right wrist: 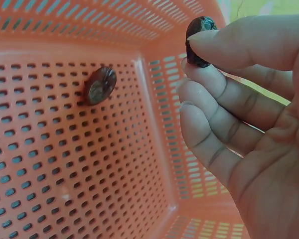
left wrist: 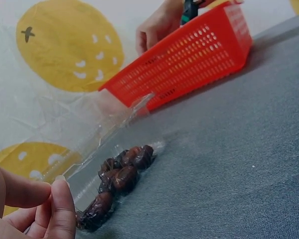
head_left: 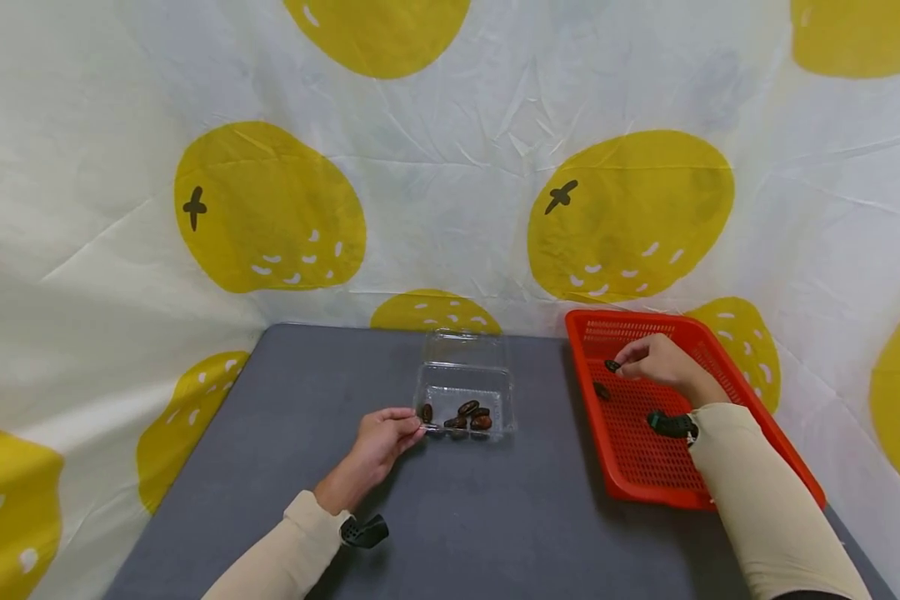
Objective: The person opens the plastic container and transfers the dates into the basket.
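Note:
My left hand (head_left: 382,443) pinches the near left edge of a clear plastic box (head_left: 465,377), whose lid stands raised at the back. Several dark brown dates (left wrist: 124,178) lie in the box, towards its near side. Over at the right, my right hand (head_left: 656,362) is above a red plastic basket (head_left: 613,467). Between its thumb and index finger it pinches one date (right wrist: 199,42). A second date (right wrist: 100,85) lies on the perforated basket floor, apart from the hand.
Both things stand on a dark grey table (head_left: 487,517), the basket at its right side. A white cloth (head_left: 450,217) with yellow fruit prints hangs behind and along both sides. A gap of bare tabletop separates the box from the basket.

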### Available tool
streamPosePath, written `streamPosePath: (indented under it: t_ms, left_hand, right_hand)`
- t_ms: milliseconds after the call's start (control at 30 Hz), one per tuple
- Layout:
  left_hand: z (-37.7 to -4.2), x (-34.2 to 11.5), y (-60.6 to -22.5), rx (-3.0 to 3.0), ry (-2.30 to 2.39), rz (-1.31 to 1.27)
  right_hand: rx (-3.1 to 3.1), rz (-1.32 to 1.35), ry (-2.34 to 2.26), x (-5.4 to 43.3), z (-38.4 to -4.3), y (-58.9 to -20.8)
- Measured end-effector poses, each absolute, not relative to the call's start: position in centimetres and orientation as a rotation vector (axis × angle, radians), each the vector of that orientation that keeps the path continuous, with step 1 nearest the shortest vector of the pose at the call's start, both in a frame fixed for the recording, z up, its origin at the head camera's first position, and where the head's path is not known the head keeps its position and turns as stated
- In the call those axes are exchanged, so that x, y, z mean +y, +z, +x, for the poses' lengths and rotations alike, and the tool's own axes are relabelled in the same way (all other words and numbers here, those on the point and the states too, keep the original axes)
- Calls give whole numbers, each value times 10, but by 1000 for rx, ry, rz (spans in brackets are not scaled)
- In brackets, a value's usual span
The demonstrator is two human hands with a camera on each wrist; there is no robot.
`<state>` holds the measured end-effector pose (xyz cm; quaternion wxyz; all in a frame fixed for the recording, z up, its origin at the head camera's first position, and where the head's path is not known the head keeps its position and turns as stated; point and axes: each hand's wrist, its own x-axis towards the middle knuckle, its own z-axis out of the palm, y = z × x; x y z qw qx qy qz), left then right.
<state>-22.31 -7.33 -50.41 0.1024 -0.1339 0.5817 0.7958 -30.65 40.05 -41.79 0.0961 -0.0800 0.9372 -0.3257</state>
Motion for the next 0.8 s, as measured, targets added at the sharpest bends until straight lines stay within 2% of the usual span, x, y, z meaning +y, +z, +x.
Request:
streamPosePath:
  t_ms: [800]
  left_hand:
    - [-225,-73,-506,1731,2330,-413]
  right_hand:
    - [2751,-99,-1023,423,-300,-442]
